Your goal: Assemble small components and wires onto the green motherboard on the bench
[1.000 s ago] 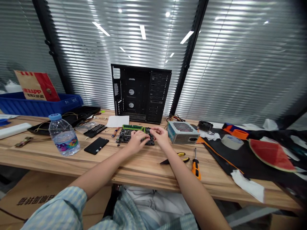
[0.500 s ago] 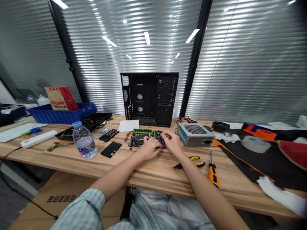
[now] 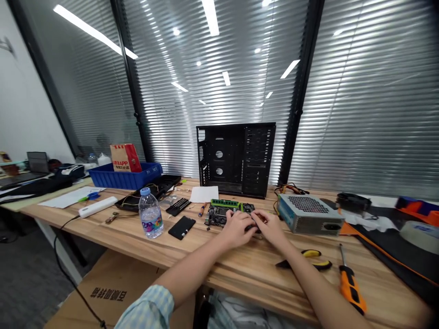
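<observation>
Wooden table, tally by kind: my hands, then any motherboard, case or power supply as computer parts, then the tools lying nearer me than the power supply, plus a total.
Hands: 2 (left hand, right hand)
Computer parts: 3 (motherboard, computer case, power supply)
Tools: 2 (pliers, orange screwdriver)
Total: 7

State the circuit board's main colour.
The circuit board is mainly black, with green along its far edge, best seen in the head view.

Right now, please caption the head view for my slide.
Left hand and right hand at a motherboard on a wooden desk, a computer case behind, a power supply at right.
</observation>
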`<state>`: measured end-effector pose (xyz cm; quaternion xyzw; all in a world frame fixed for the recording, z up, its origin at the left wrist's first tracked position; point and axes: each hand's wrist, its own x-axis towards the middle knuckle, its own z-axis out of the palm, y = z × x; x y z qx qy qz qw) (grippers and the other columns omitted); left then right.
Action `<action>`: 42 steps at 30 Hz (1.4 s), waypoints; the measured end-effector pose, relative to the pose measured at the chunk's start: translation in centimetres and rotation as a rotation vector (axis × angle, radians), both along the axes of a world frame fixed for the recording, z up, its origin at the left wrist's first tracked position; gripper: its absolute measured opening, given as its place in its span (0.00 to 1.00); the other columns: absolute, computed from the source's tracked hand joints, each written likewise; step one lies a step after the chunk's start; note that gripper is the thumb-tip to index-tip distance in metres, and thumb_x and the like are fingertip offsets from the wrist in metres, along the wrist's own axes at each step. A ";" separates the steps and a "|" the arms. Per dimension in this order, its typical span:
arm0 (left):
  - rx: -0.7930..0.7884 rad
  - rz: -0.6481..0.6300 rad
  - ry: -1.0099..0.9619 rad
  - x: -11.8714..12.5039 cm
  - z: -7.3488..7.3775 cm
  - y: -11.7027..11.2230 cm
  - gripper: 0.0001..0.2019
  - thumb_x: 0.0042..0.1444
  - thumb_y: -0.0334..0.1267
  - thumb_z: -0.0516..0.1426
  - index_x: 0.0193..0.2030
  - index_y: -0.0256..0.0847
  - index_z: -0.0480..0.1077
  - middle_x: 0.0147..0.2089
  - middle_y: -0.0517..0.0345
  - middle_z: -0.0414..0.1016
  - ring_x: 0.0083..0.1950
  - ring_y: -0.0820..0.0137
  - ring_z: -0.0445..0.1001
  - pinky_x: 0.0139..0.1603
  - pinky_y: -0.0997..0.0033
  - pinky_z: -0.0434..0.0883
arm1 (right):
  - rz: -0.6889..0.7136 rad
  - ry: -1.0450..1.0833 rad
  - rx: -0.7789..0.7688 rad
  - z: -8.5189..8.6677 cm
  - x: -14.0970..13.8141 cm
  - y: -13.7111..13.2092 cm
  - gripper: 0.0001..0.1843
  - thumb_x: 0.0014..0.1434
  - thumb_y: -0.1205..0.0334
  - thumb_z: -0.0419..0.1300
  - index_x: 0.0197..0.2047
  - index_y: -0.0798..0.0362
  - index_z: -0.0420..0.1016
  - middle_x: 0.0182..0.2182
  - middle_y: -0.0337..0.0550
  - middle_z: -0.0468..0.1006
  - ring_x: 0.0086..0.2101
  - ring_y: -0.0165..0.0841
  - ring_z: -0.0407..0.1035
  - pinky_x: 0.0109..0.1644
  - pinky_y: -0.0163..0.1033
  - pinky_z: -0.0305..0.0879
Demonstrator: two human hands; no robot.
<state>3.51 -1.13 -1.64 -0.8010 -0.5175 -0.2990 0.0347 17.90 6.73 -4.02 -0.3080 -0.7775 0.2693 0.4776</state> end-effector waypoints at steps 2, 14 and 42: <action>0.009 0.012 -0.012 0.0 -0.1 0.0 0.09 0.58 0.42 0.53 0.38 0.44 0.73 0.44 0.53 0.74 0.48 0.63 0.65 0.46 0.57 0.51 | 0.032 -0.011 -0.013 -0.1 0.0 -0.1 0.16 0.58 0.50 0.53 0.33 0.53 0.75 0.28 0.46 0.78 0.26 0.37 0.70 0.29 0.38 0.64; -0.008 0.159 0.049 0.0 -0.5 -0.3 0.11 0.57 0.42 0.52 0.43 0.45 0.71 0.47 0.53 0.71 0.49 0.62 0.63 0.49 0.55 0.54 | 0.049 -0.116 -0.013 -1.1 0.4 0.6 0.17 0.57 0.54 0.52 0.41 0.55 0.75 0.32 0.46 0.78 0.28 0.35 0.71 0.29 0.36 0.66; -0.188 0.319 0.105 -3.4 1.3 2.5 0.12 0.56 0.36 0.50 0.38 0.46 0.75 0.50 0.51 0.70 0.52 0.56 0.63 0.50 0.50 0.55 | -0.179 -0.619 0.203 0.7 0.8 -0.2 0.10 0.59 0.61 0.56 0.42 0.47 0.77 0.41 0.40 0.74 0.42 0.33 0.68 0.45 0.34 0.61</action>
